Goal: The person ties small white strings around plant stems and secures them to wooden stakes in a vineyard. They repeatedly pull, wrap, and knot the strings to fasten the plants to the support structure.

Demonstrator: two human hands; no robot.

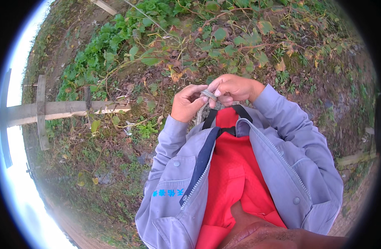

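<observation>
A small coil of greyish, thin strands (208, 95), wire or twine by its look, sits between my two hands in front of my chest. My left hand (187, 102) pinches its near side with thumb and fingers. From the other side my right hand (233, 89) has its bent fingers and thumb closed on it, so the two hands nearly touch. Part of the coil is hidden by the fingers, and I cannot make out a loose end.
Leafy vines (240, 39) and broad green plants (99, 50) grow over ground with dry leaves (136, 81). To the left a wooden beam (66, 110) crosses an upright board (42, 116). A thin line (147, 16) runs down among the plants at the top.
</observation>
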